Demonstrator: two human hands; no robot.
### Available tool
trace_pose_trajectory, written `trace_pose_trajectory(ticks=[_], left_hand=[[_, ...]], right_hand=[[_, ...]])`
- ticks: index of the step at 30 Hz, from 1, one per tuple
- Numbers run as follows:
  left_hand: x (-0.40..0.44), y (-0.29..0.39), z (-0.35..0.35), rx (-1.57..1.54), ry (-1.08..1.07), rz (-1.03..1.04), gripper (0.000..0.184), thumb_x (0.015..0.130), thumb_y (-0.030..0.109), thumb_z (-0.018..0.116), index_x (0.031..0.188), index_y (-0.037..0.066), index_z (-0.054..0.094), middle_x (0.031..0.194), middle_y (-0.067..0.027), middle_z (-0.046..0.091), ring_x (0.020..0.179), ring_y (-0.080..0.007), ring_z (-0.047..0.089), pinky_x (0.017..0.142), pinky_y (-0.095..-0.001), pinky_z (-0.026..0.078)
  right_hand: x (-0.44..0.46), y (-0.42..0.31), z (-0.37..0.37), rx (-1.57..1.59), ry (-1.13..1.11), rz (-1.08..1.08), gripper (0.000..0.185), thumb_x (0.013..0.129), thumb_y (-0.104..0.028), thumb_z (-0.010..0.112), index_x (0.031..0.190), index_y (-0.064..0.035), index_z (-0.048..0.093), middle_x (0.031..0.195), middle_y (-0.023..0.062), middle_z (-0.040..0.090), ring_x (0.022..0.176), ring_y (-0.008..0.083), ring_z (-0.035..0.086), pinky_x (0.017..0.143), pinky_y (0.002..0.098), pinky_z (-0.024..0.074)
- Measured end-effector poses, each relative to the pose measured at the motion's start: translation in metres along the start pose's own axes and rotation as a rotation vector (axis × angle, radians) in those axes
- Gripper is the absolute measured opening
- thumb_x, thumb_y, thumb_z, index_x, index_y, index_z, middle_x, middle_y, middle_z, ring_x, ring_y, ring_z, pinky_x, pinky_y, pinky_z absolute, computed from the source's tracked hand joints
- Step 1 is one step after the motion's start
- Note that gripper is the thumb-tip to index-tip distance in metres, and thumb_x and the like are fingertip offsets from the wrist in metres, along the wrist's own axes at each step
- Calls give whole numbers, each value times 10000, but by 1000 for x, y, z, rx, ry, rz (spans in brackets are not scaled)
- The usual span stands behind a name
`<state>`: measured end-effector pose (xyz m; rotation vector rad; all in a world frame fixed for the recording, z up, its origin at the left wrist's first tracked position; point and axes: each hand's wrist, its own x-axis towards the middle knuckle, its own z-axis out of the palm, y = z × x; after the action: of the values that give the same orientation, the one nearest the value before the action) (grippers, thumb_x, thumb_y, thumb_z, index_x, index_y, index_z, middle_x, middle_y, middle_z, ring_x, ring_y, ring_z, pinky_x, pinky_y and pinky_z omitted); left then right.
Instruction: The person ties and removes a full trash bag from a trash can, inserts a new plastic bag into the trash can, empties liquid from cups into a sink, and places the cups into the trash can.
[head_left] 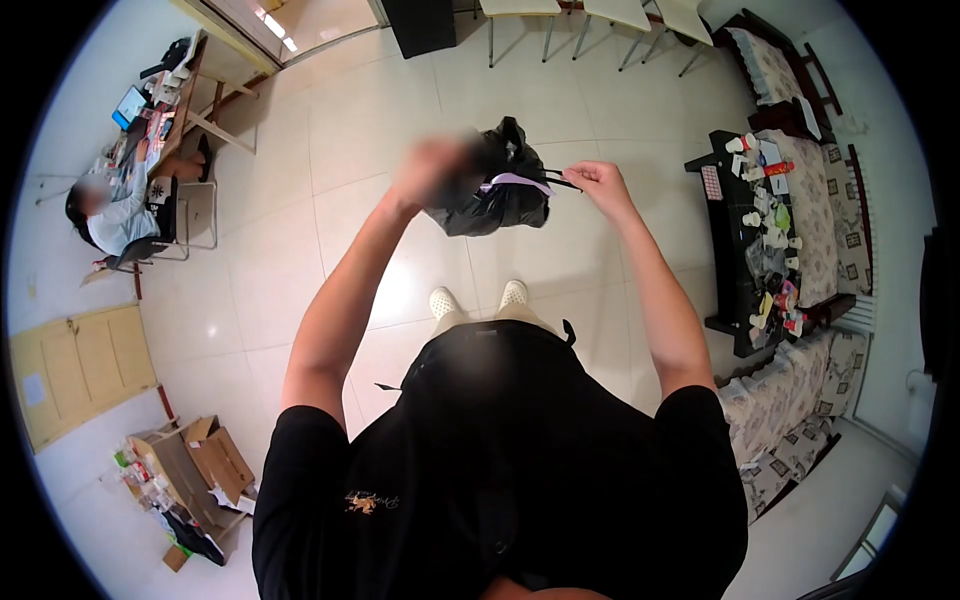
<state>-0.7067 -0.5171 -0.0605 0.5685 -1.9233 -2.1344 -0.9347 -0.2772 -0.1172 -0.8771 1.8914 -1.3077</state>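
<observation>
A black plastic bag (490, 212) is in front of me above the tiled floor, bulging and crumpled, with a pale purple strip (515, 181) across its top. My right hand (600, 187) pinches a thin, dark, strap-like part of the bag, pulled out to the right. On the bag's left side, my left hand (425, 172) is at its upper edge. A blur covers those fingers, so their grip is hidden. What is inside the bag does not show. I cannot tell whether the bag's underside touches the floor.
A cluttered black table (735, 285) stands at the right beside patterned sofas (780, 390). White chairs (615, 12) and a black box-like object (418, 25) are at the back. At the left, a seated person (125, 215) is by a desk (185, 110). Cardboard boxes (220, 458) stand lower left.
</observation>
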Motion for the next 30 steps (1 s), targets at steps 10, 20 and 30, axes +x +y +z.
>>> trace_pose_trajectory(ticks=[10,20,30], left_hand=[[-4,30,-23,349,27,53,270,991,195,577,759,58,597,699,56,503,689,-44,419,646,-222,344],[-83,-38,-60,-213,383,8,182,991,152,540,848,62,605,778,1,572,738,-98,509,720,-252,418],[-245,-66,-34,-170,741,27,206,1017,158,571,990,-22,669,893,-68,694,824,-126,659,804,-270,525]], right_hand=[[-3,-43,26,254,-91,32,134,956,-155,655,893,-40,678,793,13,661,593,63,487,563,231,401],[-2,0,63,402,-263,98,156,947,-171,661,891,-35,713,811,4,684,692,67,545,667,227,438],[-62,-75,242,482,-571,-5,171,996,-114,596,1104,4,655,962,75,692,919,134,656,890,284,497]])
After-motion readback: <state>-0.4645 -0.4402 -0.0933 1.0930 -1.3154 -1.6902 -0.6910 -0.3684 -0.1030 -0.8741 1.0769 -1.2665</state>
